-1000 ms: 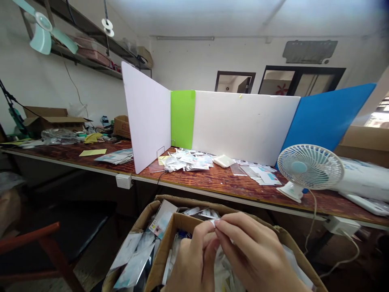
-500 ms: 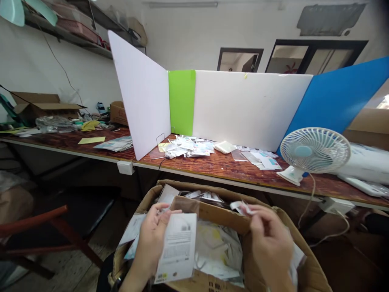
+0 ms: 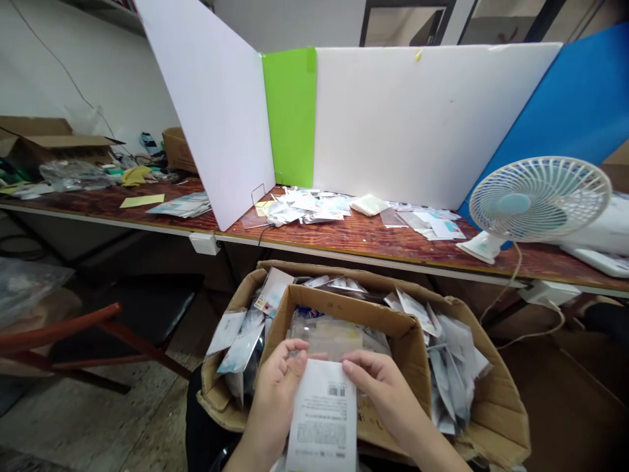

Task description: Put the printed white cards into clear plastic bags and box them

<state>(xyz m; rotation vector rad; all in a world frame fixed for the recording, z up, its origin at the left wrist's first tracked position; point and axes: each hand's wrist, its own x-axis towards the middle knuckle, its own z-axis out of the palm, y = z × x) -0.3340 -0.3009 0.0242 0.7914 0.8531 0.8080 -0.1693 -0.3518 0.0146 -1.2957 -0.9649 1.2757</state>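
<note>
A white card [image 3: 323, 419] with printed text and a barcode is upright between my hands, low in the view. My left hand [image 3: 282, 387] grips its left edge, thumb on the front. At the top right corner, my right hand [image 3: 376, 383] pinches the card between thumb and fingers. Whether anything small is also in the right fingers is hidden. Just beyond the hands is a small cardboard box [image 3: 361, 320] holding clear plastic bags [image 3: 334, 333]. It sits inside a larger cardboard carton [image 3: 496, 406] with sleeved cards [image 3: 449, 360] packed around it.
Behind the carton runs a brown wooden table [image 3: 314, 237] with a pile of small white packets [image 3: 314, 208] and a white fan [image 3: 535, 203]. White, green and blue panels [image 3: 289, 118] stand along it. At left is a chair with a red-brown frame [image 3: 118, 334].
The view has tilted down. My right hand has moved left from the carton's right side, where it held a small white piece, onto the card. My left hand still has the card.
</note>
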